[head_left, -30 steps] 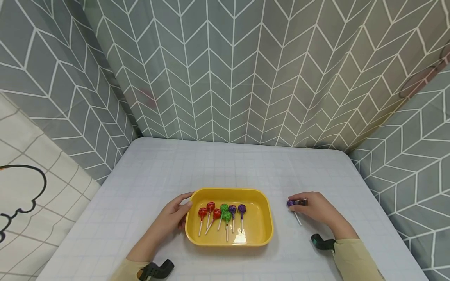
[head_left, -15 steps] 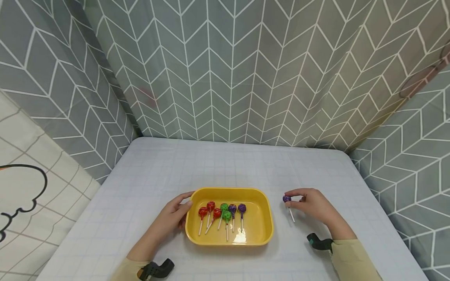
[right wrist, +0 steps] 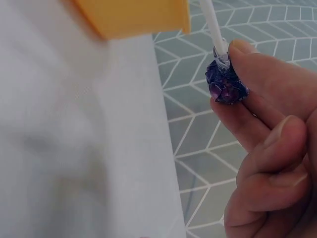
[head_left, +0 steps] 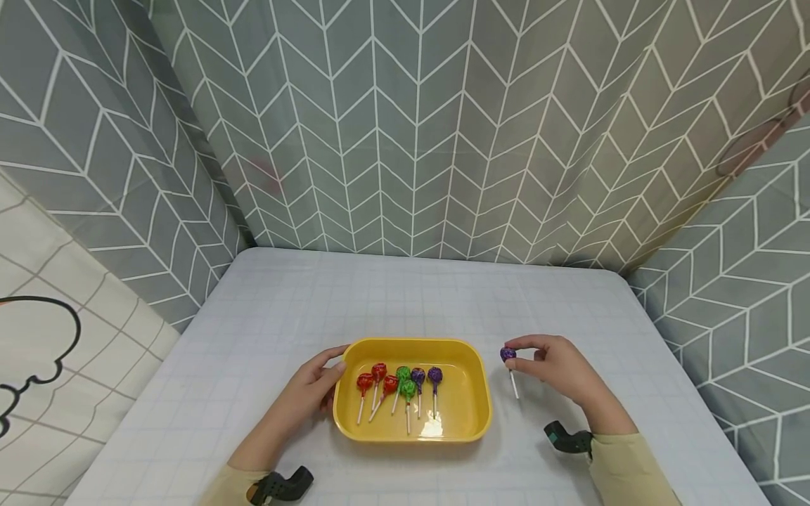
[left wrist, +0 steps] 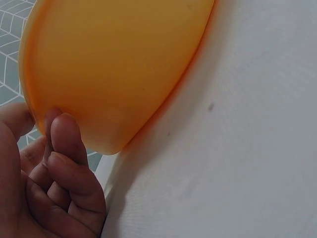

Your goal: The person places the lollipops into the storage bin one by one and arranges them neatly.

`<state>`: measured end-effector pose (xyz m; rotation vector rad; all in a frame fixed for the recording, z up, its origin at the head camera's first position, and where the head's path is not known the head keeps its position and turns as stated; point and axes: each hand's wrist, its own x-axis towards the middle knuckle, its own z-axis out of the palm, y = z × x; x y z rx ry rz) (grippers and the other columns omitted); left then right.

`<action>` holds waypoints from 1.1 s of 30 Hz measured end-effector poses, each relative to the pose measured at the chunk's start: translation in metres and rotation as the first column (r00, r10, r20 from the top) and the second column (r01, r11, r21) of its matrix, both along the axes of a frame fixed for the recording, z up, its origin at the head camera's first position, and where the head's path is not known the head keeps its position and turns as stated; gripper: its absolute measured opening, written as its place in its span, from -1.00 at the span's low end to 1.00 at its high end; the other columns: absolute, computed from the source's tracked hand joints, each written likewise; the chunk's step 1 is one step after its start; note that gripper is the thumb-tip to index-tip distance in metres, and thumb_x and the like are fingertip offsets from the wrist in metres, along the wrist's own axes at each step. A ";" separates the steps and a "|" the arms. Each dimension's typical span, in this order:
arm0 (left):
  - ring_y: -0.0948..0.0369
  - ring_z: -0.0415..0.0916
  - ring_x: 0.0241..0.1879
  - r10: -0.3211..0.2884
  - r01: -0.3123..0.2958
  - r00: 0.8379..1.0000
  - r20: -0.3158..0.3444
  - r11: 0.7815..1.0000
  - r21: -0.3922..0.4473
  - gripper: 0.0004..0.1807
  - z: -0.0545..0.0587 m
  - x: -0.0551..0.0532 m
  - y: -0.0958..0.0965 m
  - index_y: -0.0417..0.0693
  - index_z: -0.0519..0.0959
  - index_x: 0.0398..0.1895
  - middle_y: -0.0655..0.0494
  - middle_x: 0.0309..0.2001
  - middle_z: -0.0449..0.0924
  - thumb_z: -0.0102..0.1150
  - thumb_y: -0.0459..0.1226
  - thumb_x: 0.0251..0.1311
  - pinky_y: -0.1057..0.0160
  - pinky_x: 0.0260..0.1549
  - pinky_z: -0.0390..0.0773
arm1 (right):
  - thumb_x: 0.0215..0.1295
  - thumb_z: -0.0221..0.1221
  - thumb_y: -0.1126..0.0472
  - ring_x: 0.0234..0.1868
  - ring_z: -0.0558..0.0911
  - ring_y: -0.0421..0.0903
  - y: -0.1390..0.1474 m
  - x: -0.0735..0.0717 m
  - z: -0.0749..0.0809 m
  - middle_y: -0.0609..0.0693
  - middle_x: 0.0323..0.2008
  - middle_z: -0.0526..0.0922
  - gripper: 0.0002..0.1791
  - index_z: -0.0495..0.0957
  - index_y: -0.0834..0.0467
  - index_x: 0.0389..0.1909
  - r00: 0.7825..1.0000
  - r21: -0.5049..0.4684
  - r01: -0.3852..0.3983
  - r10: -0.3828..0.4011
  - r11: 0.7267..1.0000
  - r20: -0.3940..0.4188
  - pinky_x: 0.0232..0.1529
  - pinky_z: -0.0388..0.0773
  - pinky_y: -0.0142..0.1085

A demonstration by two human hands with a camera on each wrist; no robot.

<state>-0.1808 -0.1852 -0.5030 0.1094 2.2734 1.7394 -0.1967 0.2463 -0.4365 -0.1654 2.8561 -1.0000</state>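
Between thumb and fingertips, my right hand (head_left: 555, 365) pinches the head of a purple lollipop (head_left: 509, 355), its white stick pointing down. The right wrist view gives the purple wrapper (right wrist: 226, 84) up close, apart from the tray. To its left stands a shallow yellow tray (head_left: 465, 411). My left hand (head_left: 308, 388) grips that tray at its left end, thumb at the rim and fingers against the outer wall. Inside lie several lollipops: red ones (head_left: 364, 381) at the left, green ones (head_left: 408, 388) in the middle, purple ones (head_left: 435, 376) to their right.
The white table (head_left: 418, 295) carries the tray and reaches back to a grey chevron-patterned curtain (head_left: 405, 140). Black wrist cameras sit on the left wrist (head_left: 283, 485) and the right wrist (head_left: 566, 437).
My right hand has moved left and a little away from me with the purple lollipop, closer to the tray. A dark thing seen beside that lollipop earlier no longer shows. The left hand stays put.
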 end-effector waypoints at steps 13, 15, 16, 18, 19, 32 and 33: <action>0.05 0.36 -0.70 0.002 -0.002 1.000 -0.007 1.000 -0.005 -0.61 -0.001 0.000 0.000 0.49 0.31 0.12 -0.11 -0.58 0.50 -0.04 0.08 0.20 0.17 -0.73 0.44 | -0.14 0.30 -0.23 -0.48 0.43 -0.06 -0.027 0.004 0.006 -0.31 -0.26 0.57 -0.64 0.58 -0.30 -0.23 0.999 -0.114 -0.037 0.036 0.993 -0.013 -0.59 0.39 -0.35; 0.05 0.36 -0.70 0.002 -0.002 1.000 -0.007 1.000 -0.005 -0.61 -0.001 0.000 0.000 0.49 0.31 0.12 -0.11 -0.58 0.50 -0.04 0.09 0.20 0.17 -0.73 0.44 | -0.14 0.30 -0.22 -0.50 0.42 -0.06 -0.032 0.004 0.006 -0.31 -0.26 0.58 -0.63 0.58 -0.30 -0.22 0.998 -0.126 -0.053 0.051 0.991 -0.022 -0.61 0.37 -0.35; 0.05 0.36 -0.70 0.003 -0.003 1.000 -0.006 1.000 -0.005 -0.61 -0.001 0.000 0.000 0.49 0.31 0.12 -0.11 -0.58 0.50 -0.04 0.09 0.20 0.17 -0.72 0.44 | -0.13 0.30 -0.21 -0.53 0.41 -0.05 -0.033 0.004 0.006 -0.31 -0.27 0.58 -0.63 0.58 -0.29 -0.22 0.998 -0.130 -0.061 0.058 0.990 -0.026 -0.62 0.36 -0.35; 0.05 0.36 -0.69 0.006 -0.006 1.000 0.000 1.000 -0.007 -0.61 0.000 0.000 0.001 0.50 0.31 0.12 -0.11 -0.57 0.50 -0.04 0.09 0.20 0.17 -0.72 0.44 | -0.13 0.30 -0.20 -0.55 0.41 -0.06 -0.037 0.004 0.006 -0.32 -0.28 0.58 -0.64 0.58 -0.30 -0.22 0.998 -0.135 -0.067 0.063 0.989 -0.030 -0.64 0.35 -0.36; 0.05 0.36 -0.69 0.007 -0.007 1.000 0.003 1.000 -0.007 -0.61 0.000 0.000 0.001 0.51 0.31 0.11 -0.11 -0.57 0.51 -0.04 0.09 0.20 0.17 -0.71 0.44 | -0.13 0.30 -0.20 -0.55 0.41 -0.07 -0.038 0.004 0.006 -0.32 -0.28 0.58 -0.65 0.58 -0.31 -0.22 0.998 -0.137 -0.068 0.064 0.988 -0.030 -0.64 0.35 -0.36; 0.05 0.36 -0.71 -0.002 0.002 1.000 0.003 1.000 0.001 -0.61 0.000 0.000 0.000 0.50 0.30 0.12 -0.12 -0.57 0.51 -0.05 0.08 0.21 0.16 -0.73 0.44 | -0.14 0.32 -0.19 -0.58 0.39 -0.09 -0.052 0.005 0.008 -0.22 -0.40 0.57 -0.67 0.58 -0.32 -0.25 0.997 -0.129 -0.080 0.082 0.988 0.006 -0.65 0.34 -0.35; 0.05 0.36 -0.71 -0.002 0.002 1.000 0.002 1.000 0.000 -0.61 0.000 0.000 0.000 0.50 0.30 0.12 -0.12 -0.57 0.51 -0.05 0.08 0.21 0.16 -0.73 0.44 | -0.14 0.32 -0.19 -0.58 0.40 -0.09 -0.053 0.005 0.008 -0.21 -0.42 0.57 -0.67 0.58 -0.33 -0.26 0.996 -0.125 -0.084 0.085 0.989 0.006 -0.65 0.34 -0.35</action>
